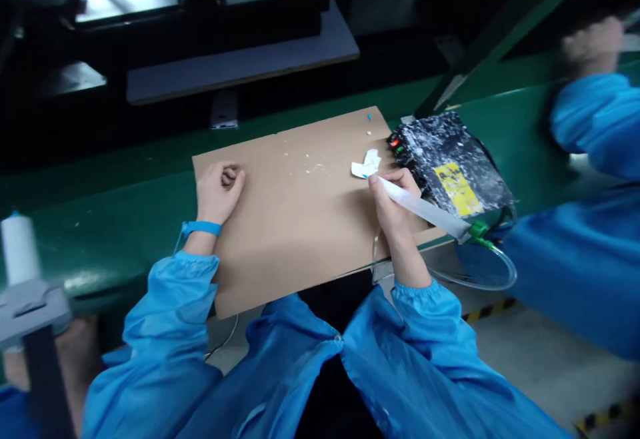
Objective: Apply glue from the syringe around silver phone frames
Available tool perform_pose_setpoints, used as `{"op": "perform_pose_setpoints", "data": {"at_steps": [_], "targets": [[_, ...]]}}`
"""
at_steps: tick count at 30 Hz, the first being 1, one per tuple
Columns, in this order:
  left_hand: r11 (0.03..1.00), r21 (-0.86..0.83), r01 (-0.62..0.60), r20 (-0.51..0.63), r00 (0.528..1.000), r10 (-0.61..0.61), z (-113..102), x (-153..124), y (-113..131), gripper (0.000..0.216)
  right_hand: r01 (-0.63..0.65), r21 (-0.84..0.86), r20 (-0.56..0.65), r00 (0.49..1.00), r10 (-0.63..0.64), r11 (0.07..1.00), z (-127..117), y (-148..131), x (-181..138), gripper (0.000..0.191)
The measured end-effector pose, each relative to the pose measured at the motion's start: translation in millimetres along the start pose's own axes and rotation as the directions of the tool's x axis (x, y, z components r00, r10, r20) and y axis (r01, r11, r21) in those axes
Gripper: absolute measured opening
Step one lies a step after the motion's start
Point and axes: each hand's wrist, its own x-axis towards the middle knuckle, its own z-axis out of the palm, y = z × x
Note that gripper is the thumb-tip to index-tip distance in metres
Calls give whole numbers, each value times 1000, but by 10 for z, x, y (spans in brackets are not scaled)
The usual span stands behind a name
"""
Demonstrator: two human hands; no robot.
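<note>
Two hands: right hand (395, 206) grips a syringe (425, 209) tip-down on white scrap (366, 163); left hand (219, 189) fisted, well apart on cardboard (295, 226).

No readable text, yellow label (456, 188) on speckled black box (450, 159), print perhaps too blurred

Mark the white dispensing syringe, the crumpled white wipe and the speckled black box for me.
white dispensing syringe (420, 207), head view, mid barrel.
crumpled white wipe (367, 162), head view, centre.
speckled black box (453, 162), head view, top face.
</note>
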Motion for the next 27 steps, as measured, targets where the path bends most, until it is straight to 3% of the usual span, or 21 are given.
{"op": "perform_pose_setpoints", "data": {"at_steps": [3, 9, 27], "targets": [[999, -21, 47, 81, 996, -45, -3, -5, 35, 29, -18, -63, -31, 999, 16, 998, -163, 86, 35, 37], [997, -6, 77, 115, 990, -76, -60, -15, 141, 30, -2, -188, 75, 997, 16, 982, -188, 95, -25, 26], [996, -5, 87, 122, 989, -85, -50, -11, 124, 35, 16, -159, 16, 1000, -14, 987, -163, 81, 17, 35]]}}
